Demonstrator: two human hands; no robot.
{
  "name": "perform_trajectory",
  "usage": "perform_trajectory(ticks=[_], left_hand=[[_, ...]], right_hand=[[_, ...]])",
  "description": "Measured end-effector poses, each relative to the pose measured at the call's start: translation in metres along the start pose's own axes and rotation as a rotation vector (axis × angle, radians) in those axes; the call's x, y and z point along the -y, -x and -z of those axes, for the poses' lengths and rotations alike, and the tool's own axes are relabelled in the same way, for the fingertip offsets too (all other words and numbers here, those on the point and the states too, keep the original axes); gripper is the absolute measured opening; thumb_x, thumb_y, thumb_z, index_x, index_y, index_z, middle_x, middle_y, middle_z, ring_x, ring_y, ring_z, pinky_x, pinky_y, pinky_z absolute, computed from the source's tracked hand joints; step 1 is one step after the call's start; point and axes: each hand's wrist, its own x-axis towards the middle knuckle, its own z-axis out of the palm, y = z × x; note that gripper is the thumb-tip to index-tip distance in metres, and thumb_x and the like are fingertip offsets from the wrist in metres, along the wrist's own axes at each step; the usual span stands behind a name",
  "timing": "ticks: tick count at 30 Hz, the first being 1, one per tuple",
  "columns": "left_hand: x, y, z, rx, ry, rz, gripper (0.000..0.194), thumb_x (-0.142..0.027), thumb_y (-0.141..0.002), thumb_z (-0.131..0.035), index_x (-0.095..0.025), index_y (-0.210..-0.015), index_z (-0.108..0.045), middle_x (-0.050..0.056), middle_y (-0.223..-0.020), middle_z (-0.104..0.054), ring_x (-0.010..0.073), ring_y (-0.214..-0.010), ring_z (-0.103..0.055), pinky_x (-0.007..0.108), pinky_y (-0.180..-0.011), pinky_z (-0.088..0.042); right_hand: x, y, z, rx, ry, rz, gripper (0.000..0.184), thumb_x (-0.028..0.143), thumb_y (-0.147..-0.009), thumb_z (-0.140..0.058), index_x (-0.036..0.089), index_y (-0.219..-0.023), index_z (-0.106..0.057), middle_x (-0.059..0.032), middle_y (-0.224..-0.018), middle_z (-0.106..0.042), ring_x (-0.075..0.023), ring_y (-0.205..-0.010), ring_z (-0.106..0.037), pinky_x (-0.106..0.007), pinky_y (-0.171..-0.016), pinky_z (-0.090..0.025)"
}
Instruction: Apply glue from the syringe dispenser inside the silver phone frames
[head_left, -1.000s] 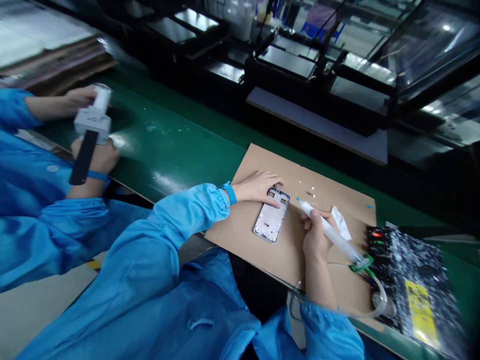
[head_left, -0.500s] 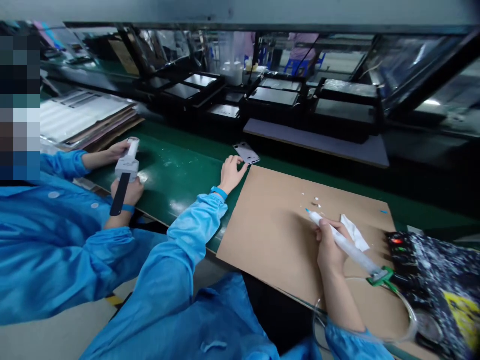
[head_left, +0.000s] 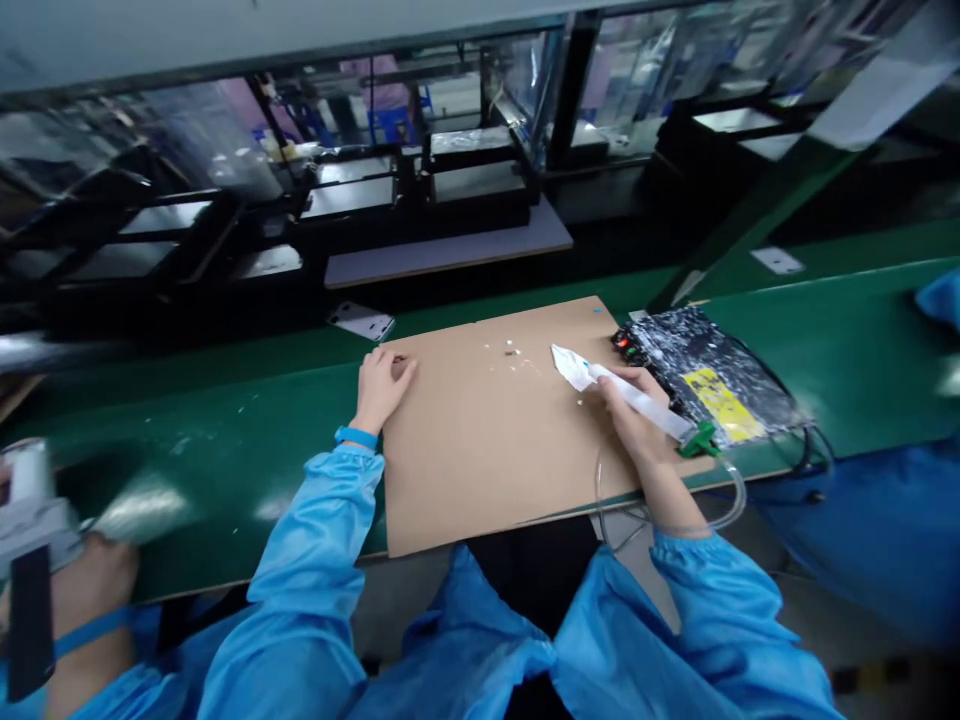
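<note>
My left hand [head_left: 381, 385] rests on the left edge of a brown cardboard sheet [head_left: 480, 440], fingers loosely curled and holding nothing. A silver phone frame [head_left: 361, 321] lies on the green conveyor belt [head_left: 247, 440] a little beyond that hand. My right hand [head_left: 634, 420] is wrapped round a clear glue syringe [head_left: 645, 402] with a green end cap and a thin hose; its tip touches a white wipe [head_left: 570, 366] on the cardboard.
A black speckled controller box [head_left: 705, 375] with a yellow label sits right of the cardboard. Black fixtures [head_left: 450, 185] line the far side of the belt. A co-worker's hand [head_left: 82, 590] with a grey tool [head_left: 30, 540] is at lower left; another blue sleeve [head_left: 937, 300] shows at right.
My left hand carried the phone frame off the cardboard, set it on the belt and drew back to the cardboard edge. The syringe tip moved onto the wipe. The view swung right.
</note>
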Motion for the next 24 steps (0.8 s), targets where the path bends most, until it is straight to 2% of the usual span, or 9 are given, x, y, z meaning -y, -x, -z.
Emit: perform_trajectory(ticks=[3,11,24], left_hand=[[0.001,0.001,-0.002,-0.002,-0.003,-0.004,0.019,-0.043,-0.105,-0.068,-0.026,-0.112,-0.07,0.013,-0.12,-0.069,0.0372,-0.118,-0.065,0.055,-0.107,-0.055],[-0.002,0.002,0.001,-0.018,0.023,-0.01,0.02,-0.045,-0.105,-0.065,-0.026,-0.112,-0.07,0.013,-0.119,-0.068,0.0365,-0.116,-0.064,0.056,-0.108,-0.057],[-0.008,0.001,0.006,0.013,0.007,0.009,0.017,-0.04,-0.106,-0.065,-0.026,-0.114,-0.068,0.013,-0.119,-0.067,0.0349,-0.118,-0.065,0.054,-0.111,-0.056]], right_hand=[[-0.009,0.006,0.001,0.023,0.044,0.052,0.049,0.065,-0.089,-0.082,0.022,-0.11,-0.079,-0.0068,-0.093,-0.081,-0.024,-0.077,-0.071,-0.037,-0.071,-0.058],[-0.029,0.008,-0.009,0.158,0.131,0.118,0.04,0.057,-0.088,-0.083,0.025,-0.111,-0.083,-0.0062,-0.093,-0.084,-0.0261,-0.079,-0.077,-0.038,-0.075,-0.061],[-0.021,0.01,-0.009,0.118,0.094,0.072,0.04,0.058,-0.087,-0.084,0.022,-0.103,-0.084,-0.0064,-0.085,-0.082,-0.0238,-0.073,-0.074,-0.038,-0.074,-0.061]])
